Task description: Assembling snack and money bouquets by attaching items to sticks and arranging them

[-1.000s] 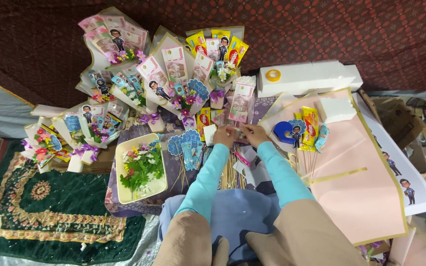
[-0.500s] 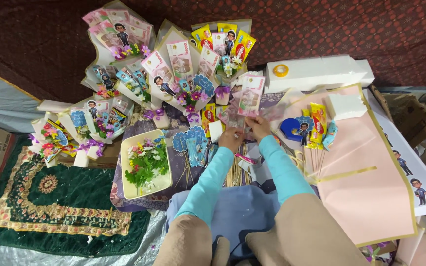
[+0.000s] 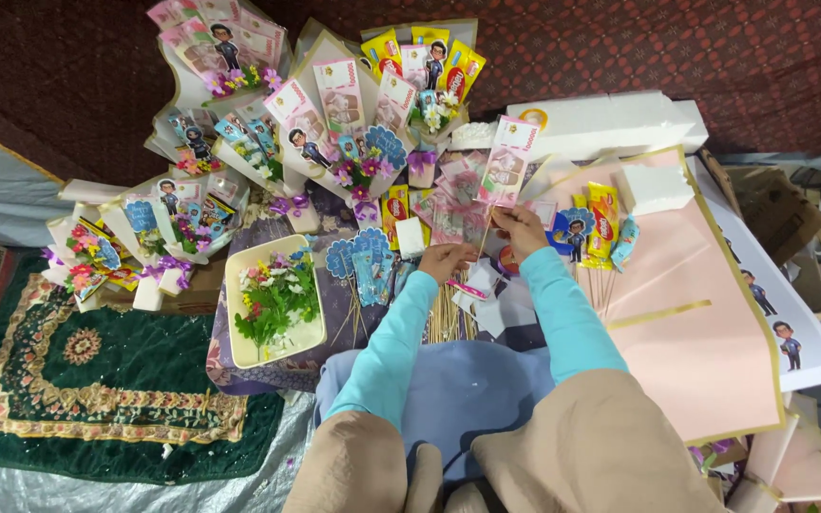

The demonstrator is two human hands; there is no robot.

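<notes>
I sit on the floor in turquoise sleeves. My right hand (image 3: 519,228) pinches a thin stick topped by a pink banknote in a clear sleeve (image 3: 507,161), held upright above a cluster of folded pink banknotes (image 3: 450,220). My left hand (image 3: 447,258) is curled just left of it, fingers closed at the lower end of that stick. A bundle of bare wooden skewers (image 3: 448,318) lies right below both hands, on my blue lap cloth (image 3: 458,389). Small white foam pieces (image 3: 482,285) sit by my left wrist.
Several finished paper-wrapped bouquets (image 3: 334,114) with banknotes and cartoon cutouts stand behind and to the left. A cream tray of artificial flowers (image 3: 239,261) lies at left, with blue fan cutouts (image 3: 363,261) beside it. Right: snack packets on sticks (image 3: 602,214), white foam blocks (image 3: 610,123), pink paper sheet (image 3: 705,332). A green rug (image 3: 97,380) covers the floor on the left.
Both hands stay in the same spot. The banknote on its stick has shifted slightly up and to the right, and my head has drifted so the scene sits a little differently.
</notes>
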